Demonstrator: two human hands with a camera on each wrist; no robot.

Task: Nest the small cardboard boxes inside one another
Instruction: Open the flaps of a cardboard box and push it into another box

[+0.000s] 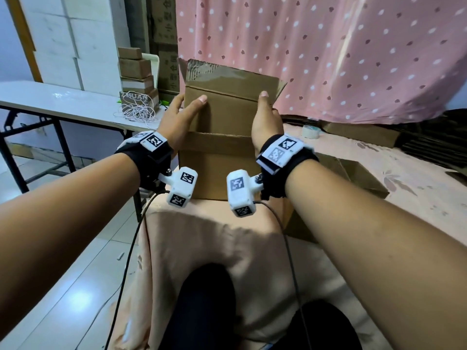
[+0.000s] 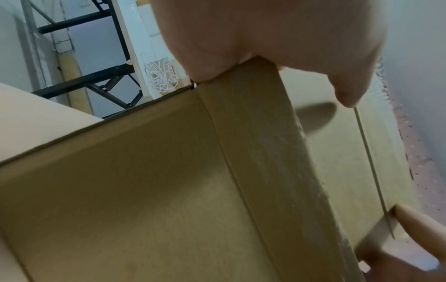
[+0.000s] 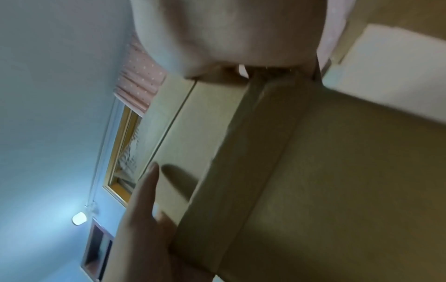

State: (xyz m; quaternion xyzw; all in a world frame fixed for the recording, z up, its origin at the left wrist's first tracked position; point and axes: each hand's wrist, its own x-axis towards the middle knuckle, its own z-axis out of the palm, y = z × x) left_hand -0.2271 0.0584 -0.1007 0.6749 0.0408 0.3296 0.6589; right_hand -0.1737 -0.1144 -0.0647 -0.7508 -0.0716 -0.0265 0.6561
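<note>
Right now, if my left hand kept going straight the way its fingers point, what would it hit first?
Probably the folding table, near the coil of white cord. The left hand grips the inner cardboard box, fingers pointing forward past its left side. Depth is unclear.

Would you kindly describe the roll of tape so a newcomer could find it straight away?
Start at the pink dotted curtain and drop to the pink patterned cloth below it. The roll of tape lies flat there, just right of the right hand gripping the tall cardboard box. It is the only round, pale thing among brown cardboard.
</note>
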